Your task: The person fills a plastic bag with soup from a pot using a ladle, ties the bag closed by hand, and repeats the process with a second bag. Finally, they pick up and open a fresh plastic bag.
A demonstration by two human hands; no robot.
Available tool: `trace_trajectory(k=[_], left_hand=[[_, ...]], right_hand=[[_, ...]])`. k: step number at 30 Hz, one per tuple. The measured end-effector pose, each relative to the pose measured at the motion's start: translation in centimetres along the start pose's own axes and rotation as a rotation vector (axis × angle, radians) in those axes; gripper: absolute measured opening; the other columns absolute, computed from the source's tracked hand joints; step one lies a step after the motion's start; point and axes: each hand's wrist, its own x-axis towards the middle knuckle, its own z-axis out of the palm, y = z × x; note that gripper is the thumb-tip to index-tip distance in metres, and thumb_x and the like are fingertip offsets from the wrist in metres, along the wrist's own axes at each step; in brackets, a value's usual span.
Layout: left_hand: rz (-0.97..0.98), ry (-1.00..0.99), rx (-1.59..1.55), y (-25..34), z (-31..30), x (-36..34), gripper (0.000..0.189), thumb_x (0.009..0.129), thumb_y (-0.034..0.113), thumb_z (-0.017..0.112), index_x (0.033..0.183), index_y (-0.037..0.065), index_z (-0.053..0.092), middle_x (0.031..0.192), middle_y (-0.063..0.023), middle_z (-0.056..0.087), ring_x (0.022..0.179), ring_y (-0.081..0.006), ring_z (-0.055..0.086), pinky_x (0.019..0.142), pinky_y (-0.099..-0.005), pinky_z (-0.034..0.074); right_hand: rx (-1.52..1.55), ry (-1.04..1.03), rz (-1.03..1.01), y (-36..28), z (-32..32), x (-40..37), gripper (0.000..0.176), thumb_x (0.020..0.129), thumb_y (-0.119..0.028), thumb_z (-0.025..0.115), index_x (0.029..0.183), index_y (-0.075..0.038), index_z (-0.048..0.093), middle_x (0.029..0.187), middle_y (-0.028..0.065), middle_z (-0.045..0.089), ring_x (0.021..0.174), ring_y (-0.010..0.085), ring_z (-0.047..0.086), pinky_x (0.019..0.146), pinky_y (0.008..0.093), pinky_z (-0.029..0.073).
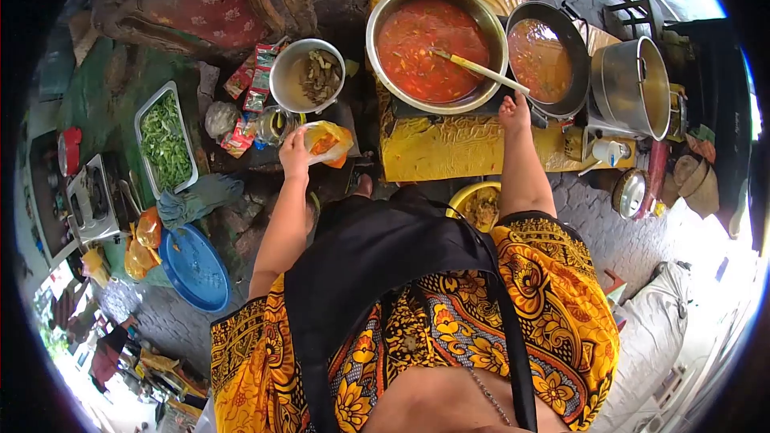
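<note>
My left hand (295, 156) is closed on a clear plastic bag (329, 143) with orange-red contents, beside a metal pot with dark pieces (322, 78). My right hand (515, 111) pinches the end of a long-handled spoon (477, 69). The spoon's other end is hidden in red stew (429, 40), inside a large metal basin (374, 52). To the right of the basin stands a dark pan (584, 60) of thin, reddish-brown broth.
A tall metal pot (618, 88) stands right of the pan. At left are a tray of chopped greens (166, 142) and a blue basin (196, 269). A yellow bowl (457, 199) sits low near my body. Red packets (258, 84) lie by the small pot.
</note>
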Motion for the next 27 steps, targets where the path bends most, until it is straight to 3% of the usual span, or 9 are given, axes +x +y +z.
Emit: trace_trajectory(k=[5,7,10,14,15,16,18,22,27], left_hand=[[-0.066,0.033,0.004,0.1,0.1,0.0,0.022,0.091,0.022,0.053,0.093,0.004,0.065,0.094,-0.0008,0.061,0.086,-0.0107,0.053,0.077,-0.0257,0.042],[-0.08,0.049,-0.029,-0.5,0.0,0.1,0.021,0.09,0.023,0.054,0.088,0.005,0.065,0.082,0.002,0.054,0.075,-0.0093,0.047,0.07,-0.0251,0.04],[-0.099,0.039,-0.018,-0.6,0.0,0.2,0.022,0.09,0.025,0.055,0.086,0.005,0.065,0.078,0.0028,0.051,0.069,-0.0087,0.043,0.068,-0.0253,0.039],[-0.129,0.075,-0.009,0.0,0.7,-0.2,0.024,0.09,0.027,0.055,0.086,0.005,0.065,0.075,0.0032,0.048,0.066,-0.0081,0.041,0.065,-0.0252,0.039],[-0.155,0.062,0.001,0.1,0.8,-0.1,0.025,0.09,0.028,0.055,0.088,0.005,0.066,0.073,0.0037,0.048,0.065,-0.0075,0.041,0.064,-0.0248,0.039],[-0.182,0.051,0.01,0.1,0.9,0.0,0.025,0.09,0.029,0.056,0.09,0.005,0.066,0.071,0.0042,0.048,0.063,-0.0069,0.04,0.062,-0.0243,0.038],[-0.18,0.063,0.0,0.1,1.0,0.1,0.027,0.089,0.029,0.056,0.091,0.004,0.066,0.076,0.0021,0.054,0.068,-0.0077,0.045,0.066,-0.0247,0.04],[-0.163,0.018,-0.012,-0.5,0.9,0.7,0.031,0.089,0.031,0.055,0.097,0.004,0.067,0.08,0.0001,0.06,0.072,-0.0084,0.05,0.069,-0.0249,0.041],[-0.125,-0.07,-0.012,1.8,1.1,-0.6,0.03,0.091,0.033,0.052,0.103,0.01,0.067,0.06,0.0052,0.042,0.052,-0.0051,0.036,0.05,-0.0225,0.034]], right_hand=[[0.107,-0.029,0.035,0.0,2.5,1.9,0.022,0.079,-0.024,0.071,0.083,-0.009,0.055,0.063,0.0044,0.056,0.046,0.0106,0.046,0.04,0.023,0.035],[0.042,-0.018,-0.154,0.5,2.7,2.4,0.022,0.078,-0.026,0.071,0.083,-0.012,0.054,0.06,0.0019,0.052,0.046,0.0098,0.045,0.04,0.0226,0.034],[-0.149,-0.113,-0.172,1.4,5.7,-2.1,0.022,0.083,-0.026,0.065,0.085,-0.013,0.048,0.058,0.0003,0.048,0.044,0.0106,0.042,0.035,0.0251,0.029],[-0.379,-0.296,-0.24,3.1,7.1,-6.1,0.021,0.085,-0.028,0.062,0.09,-0.008,0.057,0.064,0.004,0.058,0.048,0.0109,0.052,0.037,0.0244,0.038],[-0.455,-0.323,-0.34,3.5,7.0,-6.8,0.028,0.086,-0.026,0.06,0.101,-0.003,0.058,0.07,0.0077,0.06,0.055,0.0113,0.055,0.043,0.0232,0.042],[-0.459,-0.328,-0.339,3.7,7.0,-7.4,0.028,0.086,-0.026,0.06,0.101,-0.003,0.058,0.07,0.0077,0.06,0.055,0.0113,0.055,0.043,0.0232,0.042],[-0.611,-0.404,-0.538,4.2,7.2,-9.0,0.026,0.087,-0.022,0.059,0.102,-0.001,0.058,0.071,0.0078,0.06,0.056,0.0112,0.055,0.048,0.0228,0.044],[-0.637,-0.458,-0.61,3.9,6.0,-12.0,0.025,0.086,-0.018,0.06,0.102,0.001,0.061,0.075,0.0071,0.06,0.059,0.0102,0.054,0.053,0.0232,0.045],[-0.513,-0.37,-0.564,3.2,3.9,-13.6,0.024,0.086,-0.016,0.058,0.101,0.003,0.059,0.076,0.0108,0.062,0.057,0.0141,0.057,0.052,0.0249,0.049]])
